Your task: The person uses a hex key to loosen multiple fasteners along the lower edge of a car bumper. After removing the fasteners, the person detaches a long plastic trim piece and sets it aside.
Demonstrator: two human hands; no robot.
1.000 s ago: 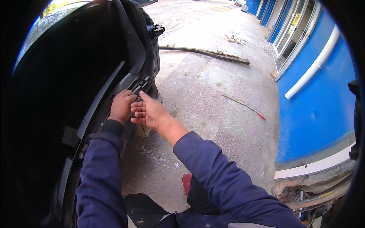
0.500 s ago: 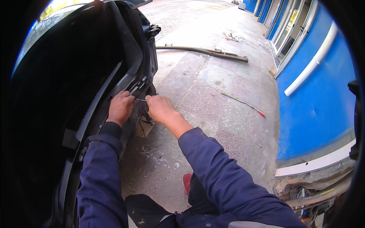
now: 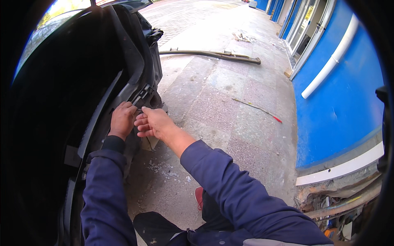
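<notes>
My left hand (image 3: 122,119) is closed at the rear edge of a dark car body (image 3: 137,69), its fingertips near a slotted black bracket (image 3: 142,93). What those fingers grip is mostly hidden. A short bit of a thin metal tool (image 3: 139,110) shows between my two hands. Just to its right is my right hand (image 3: 154,123), turned so the loosely curled fingers show apart from one another. The thumb tip lies close to the tool's end; whether it touches is too small to tell. The open trunk space (image 3: 53,106) is dark, on the left.
A long bent metal bar (image 3: 213,54) lies across the pavement ahead. Nearer is a thin rod with a red end (image 3: 258,109). White debris (image 3: 162,168) is scattered below the car's edge. A blue wall (image 3: 340,119) with a white pipe (image 3: 330,61) stands at the right.
My right hand has loosened from its fist around the tool and turned, its fingers now uncurled partway, closer to my left hand. Less of the tool shows. The view has shifted slightly.
</notes>
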